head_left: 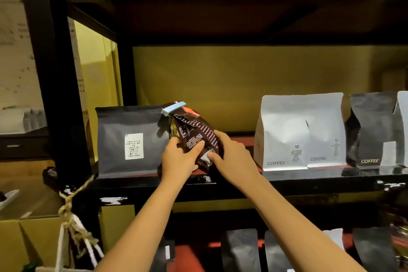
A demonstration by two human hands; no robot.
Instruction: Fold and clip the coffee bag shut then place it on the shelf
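A dark brown coffee bag (pixel 196 132) with white print stands tilted on the red shelf board (pixel 238 139), its folded top pinched by a pale blue clip (pixel 173 108). My left hand (pixel 180 157) grips the bag's lower left side, thumb across its front. My right hand (pixel 231 154) holds the lower right side, fingers curled behind it. The bag leans against the black bag to its left.
A black bag with a white label (pixel 132 141) stands at the shelf's left. Two white COFFEE bags (pixel 300 132) and a black COFFEE bag (pixel 371 130) fill the right. A black shelf frame post (pixel 66 95) rises at left. More bags sit on the lower shelf (pixel 242 249).
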